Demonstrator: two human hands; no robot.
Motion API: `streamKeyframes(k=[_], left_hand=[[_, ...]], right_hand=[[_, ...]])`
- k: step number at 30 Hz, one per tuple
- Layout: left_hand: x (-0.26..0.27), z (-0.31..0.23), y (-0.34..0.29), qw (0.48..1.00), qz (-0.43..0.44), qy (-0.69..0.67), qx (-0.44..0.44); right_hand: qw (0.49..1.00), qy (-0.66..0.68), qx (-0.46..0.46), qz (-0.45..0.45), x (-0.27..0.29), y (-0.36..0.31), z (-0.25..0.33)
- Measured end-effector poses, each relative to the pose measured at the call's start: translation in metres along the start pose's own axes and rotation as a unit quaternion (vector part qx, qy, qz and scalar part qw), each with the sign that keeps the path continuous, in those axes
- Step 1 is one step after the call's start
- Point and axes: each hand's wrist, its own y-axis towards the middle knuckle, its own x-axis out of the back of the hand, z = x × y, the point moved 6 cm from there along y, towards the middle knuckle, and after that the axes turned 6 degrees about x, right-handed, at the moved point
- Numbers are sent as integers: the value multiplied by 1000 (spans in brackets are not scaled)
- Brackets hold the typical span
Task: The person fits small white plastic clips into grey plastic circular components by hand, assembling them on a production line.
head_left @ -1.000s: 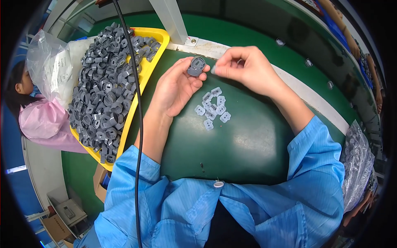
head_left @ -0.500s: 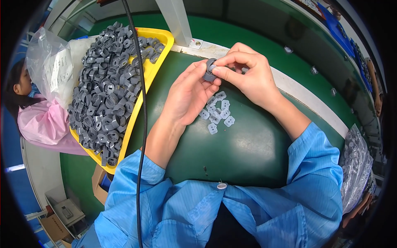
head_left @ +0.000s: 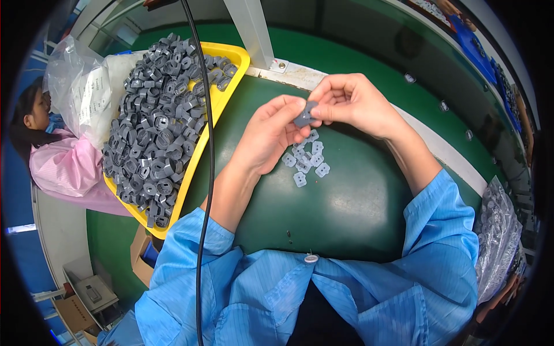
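Between my two hands is a dark grey plastic ring-shaped housing [head_left: 304, 115], held above the green work surface [head_left: 340, 213]. My left hand [head_left: 271, 130] pinches it from the left with thumb and fingers. The thumb and fingertips of my right hand [head_left: 352, 106] close on its right side. Whether a smaller piece sits inside the housing I cannot tell. Just below the hands lies a loose group of small translucent pale pads [head_left: 303, 165] with holes in them.
At the left, a yellow tray [head_left: 190, 167] is heaped with similar grey housings [head_left: 153, 132]. A black cable [head_left: 210, 144] hangs across the view in front of it. Clear plastic bags [head_left: 78, 92] stand beyond the tray, near a person in pink [head_left: 63, 164]. Another bag [head_left: 499, 236] is at the right.
The housing has turned in my fingers, from its round opening showing to a flatter side showing. Both hands appear slightly lower in the view, and the whole scene has shifted a little.
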Motion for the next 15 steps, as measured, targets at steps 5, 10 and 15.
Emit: streamKeyframes(k=[5, 10, 15], left_hand=[[0, 1, -4, 998, -37, 50, 26], [8, -5, -6, 998, -54, 29, 27], [10, -6, -5, 997, -57, -25, 37]], right_hand=[[987, -159, 2, -4, -7, -7, 18], [988, -152, 17, -25, -13, -4, 14], [987, 150, -53, -18, 9, -2, -17]])
